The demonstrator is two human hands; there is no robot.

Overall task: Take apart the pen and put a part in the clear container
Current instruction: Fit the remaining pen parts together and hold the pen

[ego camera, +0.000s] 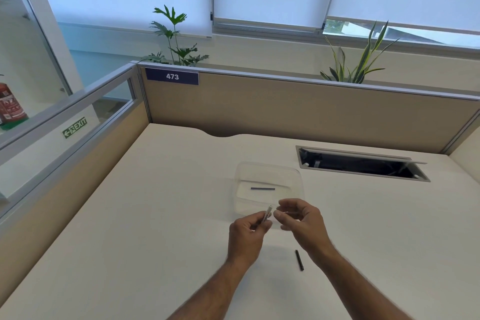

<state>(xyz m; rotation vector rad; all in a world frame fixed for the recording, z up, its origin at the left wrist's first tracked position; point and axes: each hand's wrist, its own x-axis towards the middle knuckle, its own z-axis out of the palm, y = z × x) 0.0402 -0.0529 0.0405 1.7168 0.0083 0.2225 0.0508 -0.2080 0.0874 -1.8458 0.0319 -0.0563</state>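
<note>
though half-hidden, pen barrel (267, 213) in left hand (246, 238)

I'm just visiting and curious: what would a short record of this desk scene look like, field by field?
Setting: cubicle desk, beige partition behind
Left hand: holds white pen barrel, tilted
Right hand: fingertips pinched beside the barrel's tip; anything held is too small to tell
Clear container: on the desk beyond the hands, a thin dark blue rod inside
Black pen piece: lying on the desk near the right wrist
Cable hatch: open, far right
</note>
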